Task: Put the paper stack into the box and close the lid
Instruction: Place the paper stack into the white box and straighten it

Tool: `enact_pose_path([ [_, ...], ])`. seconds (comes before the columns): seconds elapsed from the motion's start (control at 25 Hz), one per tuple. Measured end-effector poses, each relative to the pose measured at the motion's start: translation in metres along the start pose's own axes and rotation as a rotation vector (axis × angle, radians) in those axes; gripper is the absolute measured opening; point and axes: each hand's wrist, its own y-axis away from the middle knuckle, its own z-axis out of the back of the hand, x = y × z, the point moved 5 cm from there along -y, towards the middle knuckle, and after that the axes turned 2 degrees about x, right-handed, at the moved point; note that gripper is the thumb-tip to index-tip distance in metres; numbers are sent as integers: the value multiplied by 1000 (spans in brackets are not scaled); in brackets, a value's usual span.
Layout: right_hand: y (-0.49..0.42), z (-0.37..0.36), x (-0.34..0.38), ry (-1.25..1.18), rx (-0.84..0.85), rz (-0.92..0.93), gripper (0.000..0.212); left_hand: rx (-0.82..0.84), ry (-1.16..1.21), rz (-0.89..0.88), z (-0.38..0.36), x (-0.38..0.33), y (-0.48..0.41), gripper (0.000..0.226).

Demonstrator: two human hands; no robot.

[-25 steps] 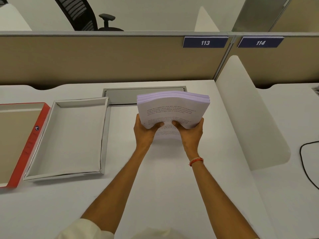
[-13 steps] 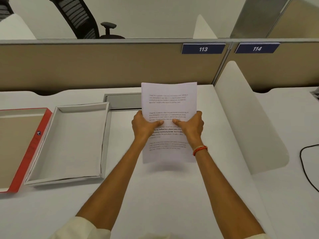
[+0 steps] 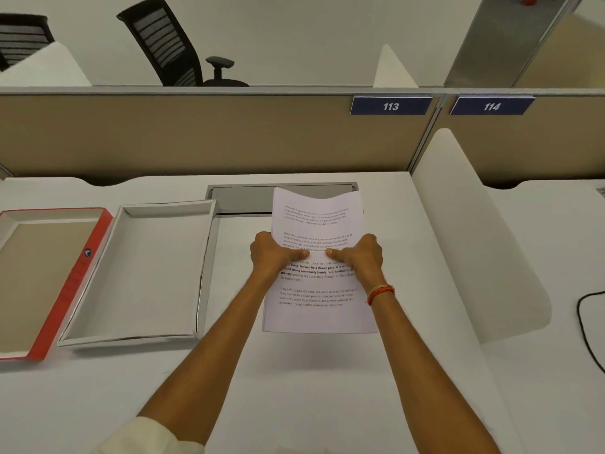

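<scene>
Transfer step in hand: left hand point(image 3: 273, 257) and right hand point(image 3: 361, 257) clasp the white printed paper stack point(image 3: 317, 303) above the tabletop point(image 3: 294, 388); next, shift it left into the open white cardboard box point(image 3: 209, 273).

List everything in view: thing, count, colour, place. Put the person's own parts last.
paper stack: 1, white with black print, held above the desk, centre
box: 1, white, open, on the desk left of the paper stack
lid: 1, red rim with tan inside, lying upturned, far left
desk: 1, white, foreground
cable hatch: 1, grey, set in the desk behind the paper stack
side divider: 1, white, right of the paper stack
partition: 1, beige, behind the desk
number plates: 2, dark blue, 113 and 114, on the partition
office chairs: 2, black, beyond the partition
cable: 1, black, far right
left hand: 1, gripping the paper stack's left edge
right hand: 1, orange thread at the wrist, gripping the right edge
</scene>
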Motion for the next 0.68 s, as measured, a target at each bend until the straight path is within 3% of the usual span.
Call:
enact_pose_path([
  [0.32,12,-42,25,23,46,34,66,-42,-15,22,45,25,-6,57],
  [0.68,44,-137,69,10,61,44,66,-49,1,57,134,74,-28,59],
])
